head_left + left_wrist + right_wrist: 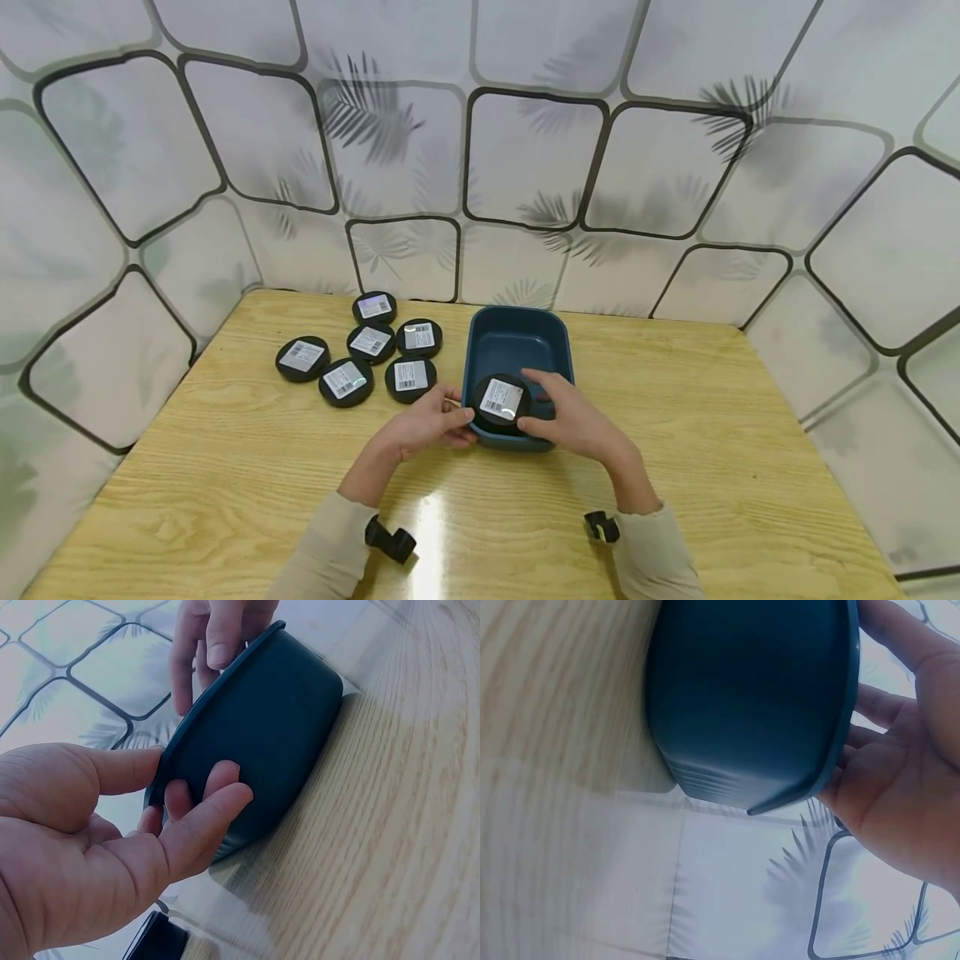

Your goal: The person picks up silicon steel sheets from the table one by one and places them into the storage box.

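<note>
A dark blue rectangular bin [561,346] stands on the table, and in its near end lies a round black disc [501,400] with a white barcode label. My left hand [435,421] holds the bin's near left edge; in the left wrist view the thumb lies at the rim [166,746] and the other fingers are against the outer wall. Over the bin's right side reaches my right hand [573,417], thumb and index finger spread apart, their tips right at the disc's edge. In the right wrist view the bin's wall [750,697] hides these fingertips.
Left of the bin several more labelled black discs lie on the wooden table, the nearest one [410,377] close to my left hand and another [302,358] farthest left. Patterned fabric [405,167] borders the table at the back and sides.
</note>
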Motion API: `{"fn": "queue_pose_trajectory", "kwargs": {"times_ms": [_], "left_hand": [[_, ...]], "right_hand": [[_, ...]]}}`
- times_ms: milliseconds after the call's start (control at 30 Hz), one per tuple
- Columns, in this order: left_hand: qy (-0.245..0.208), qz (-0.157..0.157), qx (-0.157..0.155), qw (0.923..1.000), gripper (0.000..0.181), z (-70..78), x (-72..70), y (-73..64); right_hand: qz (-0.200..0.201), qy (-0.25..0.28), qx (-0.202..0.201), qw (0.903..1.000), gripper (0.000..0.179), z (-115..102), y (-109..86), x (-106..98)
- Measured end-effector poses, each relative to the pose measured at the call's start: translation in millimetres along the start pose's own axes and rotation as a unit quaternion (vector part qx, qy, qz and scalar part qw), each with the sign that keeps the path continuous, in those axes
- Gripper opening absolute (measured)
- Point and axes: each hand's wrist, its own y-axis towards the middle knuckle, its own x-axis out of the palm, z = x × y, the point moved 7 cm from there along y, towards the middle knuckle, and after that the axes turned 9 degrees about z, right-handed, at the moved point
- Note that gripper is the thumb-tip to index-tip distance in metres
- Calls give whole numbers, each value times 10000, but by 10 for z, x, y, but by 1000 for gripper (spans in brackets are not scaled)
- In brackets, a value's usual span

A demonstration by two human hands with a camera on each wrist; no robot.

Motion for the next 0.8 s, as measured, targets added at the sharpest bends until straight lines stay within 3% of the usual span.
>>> {"fn": "queue_pose_trajectory", "kwargs": {"times_ms": [467,800], "left_hand": [[17,24,10,10000,31,1,-3,-10],[90,73,31,9999,32,13,4,-23]], "right_hand": [[168,-149,-59,9997,67,-48,-100,-163],[103,-1237,-397,9915,29,-145,-200,-229]]}}
